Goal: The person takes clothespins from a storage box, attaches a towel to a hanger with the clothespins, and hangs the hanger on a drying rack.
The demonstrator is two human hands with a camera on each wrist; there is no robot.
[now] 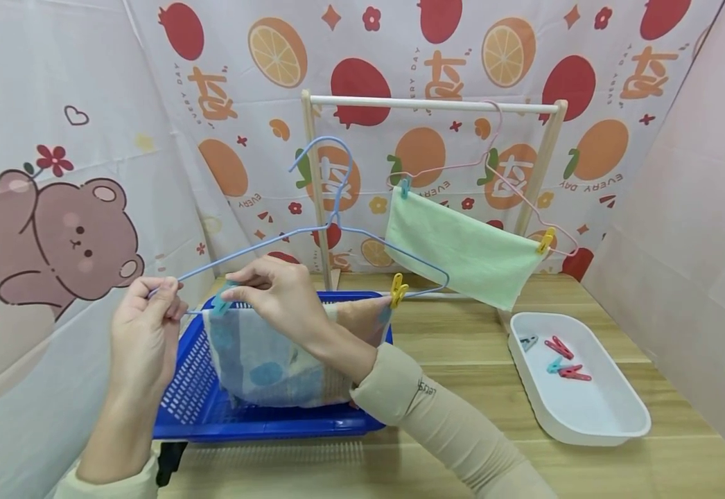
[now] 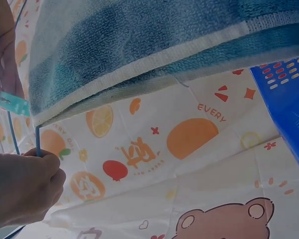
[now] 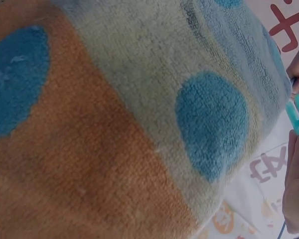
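My left hand (image 1: pixel 147 333) pinches the left end of a blue wire hanger (image 1: pixel 250 246), which is held tilted in the air. The fingers of my right hand (image 1: pixel 284 298) pinch a teal clothespin (image 1: pixel 220 299) at the upper left corner of a patterned towel (image 1: pixel 269 360). In the left wrist view, this clothespin (image 2: pixel 14 103) sits at the towel's edge by the hanger wire (image 2: pixel 38 139). A yellow clothespin (image 1: pixel 398 291) clips the towel's other upper corner to the hanger. The right wrist view is mostly filled by the orange, cream and blue towel (image 3: pixel 134 124).
Behind and below the towel is a blue basket (image 1: pixel 269 430). A rack (image 1: pixel 425 104) carries a pink hanger (image 1: pixel 512 187) with a green cloth (image 1: pixel 462 246) clipped on. At the right, a white tray (image 1: pixel 612 416) holds several clothespins (image 1: pixel 574 373).
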